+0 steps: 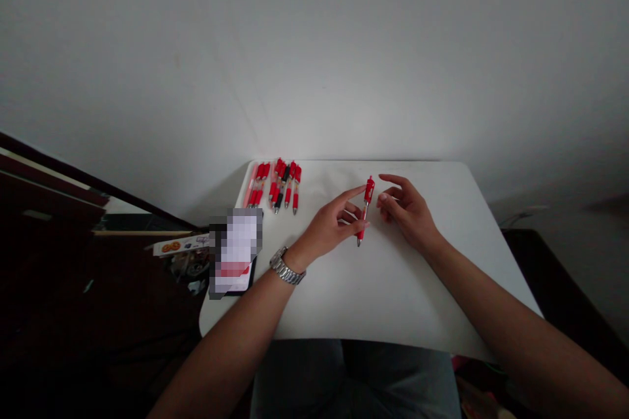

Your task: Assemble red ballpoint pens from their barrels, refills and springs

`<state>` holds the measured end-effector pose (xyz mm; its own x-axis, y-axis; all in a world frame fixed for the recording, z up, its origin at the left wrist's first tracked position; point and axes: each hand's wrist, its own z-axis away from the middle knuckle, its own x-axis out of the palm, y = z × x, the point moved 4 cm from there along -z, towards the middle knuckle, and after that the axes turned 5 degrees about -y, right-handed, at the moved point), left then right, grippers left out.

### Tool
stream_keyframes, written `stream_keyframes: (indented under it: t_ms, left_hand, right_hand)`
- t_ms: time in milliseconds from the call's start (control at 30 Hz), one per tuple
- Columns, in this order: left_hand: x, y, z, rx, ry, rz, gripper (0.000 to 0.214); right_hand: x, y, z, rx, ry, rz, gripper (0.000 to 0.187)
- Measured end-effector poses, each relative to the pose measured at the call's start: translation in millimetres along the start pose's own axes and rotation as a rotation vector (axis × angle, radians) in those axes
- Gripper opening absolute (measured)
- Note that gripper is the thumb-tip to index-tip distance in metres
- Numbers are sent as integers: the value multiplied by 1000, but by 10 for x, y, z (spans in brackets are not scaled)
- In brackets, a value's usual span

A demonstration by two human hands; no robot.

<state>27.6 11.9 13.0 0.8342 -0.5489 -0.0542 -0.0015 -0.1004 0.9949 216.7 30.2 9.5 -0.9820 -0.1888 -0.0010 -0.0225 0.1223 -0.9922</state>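
My left hand [334, 222] pinches a red click pen [365, 209] between thumb and fingers, holding it nearly upright over the small white table [383, 288], tip down. A metal watch sits on that wrist. My right hand [405, 209] hovers just right of the pen's top, fingers loosely curled and apart, holding nothing. A row of several red pens [275, 186], one with a black grip, lies at the table's far left corner.
A phone with a blurred screen [236, 249] lies on the table's left edge. A white wall stands close behind the table. Dark furniture and clutter fill the floor to the left. My lap shows below the near edge.
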Motion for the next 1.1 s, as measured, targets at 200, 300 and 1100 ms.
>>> stream_keyframes:
  t_ms: [200,300,1100]
  left_hand:
    - [44,-23,-4,-9,-53,23,74]
    - [56,-43,-9,-13,-66,31,75]
    - [42,-71,-14,-18,-40,71,75]
  right_hand:
    - [40,-17,1,-10,-64,47,57]
    - [47,-20,-2,-14,-71,69,54]
    - [71,-13,-37,-21,-96,68,50]
